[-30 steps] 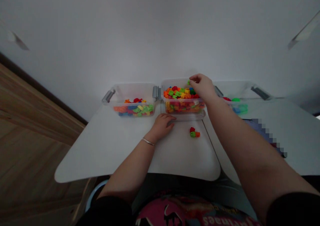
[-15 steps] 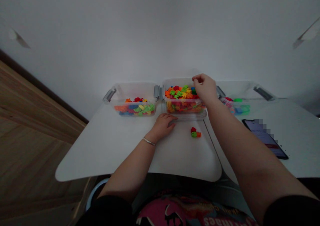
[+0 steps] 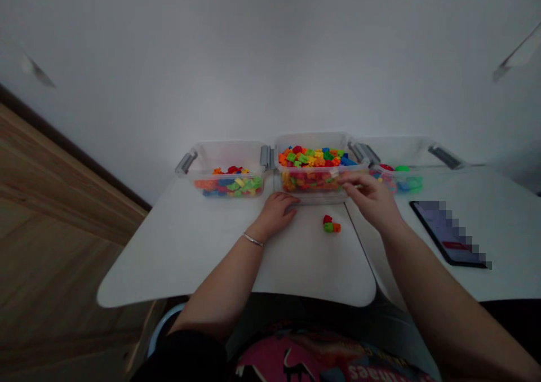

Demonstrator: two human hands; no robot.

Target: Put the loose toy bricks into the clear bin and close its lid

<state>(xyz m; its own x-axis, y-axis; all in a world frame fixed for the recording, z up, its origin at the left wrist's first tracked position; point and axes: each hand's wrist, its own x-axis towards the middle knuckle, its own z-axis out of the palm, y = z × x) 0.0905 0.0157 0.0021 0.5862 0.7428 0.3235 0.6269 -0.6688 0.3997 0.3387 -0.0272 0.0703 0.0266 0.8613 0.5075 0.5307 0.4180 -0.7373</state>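
My left hand (image 3: 278, 212) lies on the white table, palm down, its fingers stretched out beside the base of the middle box. It holds nothing. My right hand (image 3: 374, 200) is at the front right of the clear middle box (image 3: 354, 172), thumb and fingers pinched together. A small pale spot shows at the fingertips; whether it is a held piece I cannot make out. Colourful toy building blocks (image 3: 310, 158) fill the middle box. Between my hands, a small joined cluster of red, green and orange blocks (image 3: 329, 225) lies on the table.
A clear left box (image 3: 226, 148) holds fewer coloured pieces. The clear right box (image 3: 406, 148) contains red, green and blue items. A phone (image 3: 443, 232) lies at the right. Behind the boxes rises a pale wall (image 3: 270, 61); wooden furniture (image 3: 59, 201) stands left.
My right hand has come down and toward me, from over the middle box's right side to in front of it. My left hand and the block cluster have stayed put.
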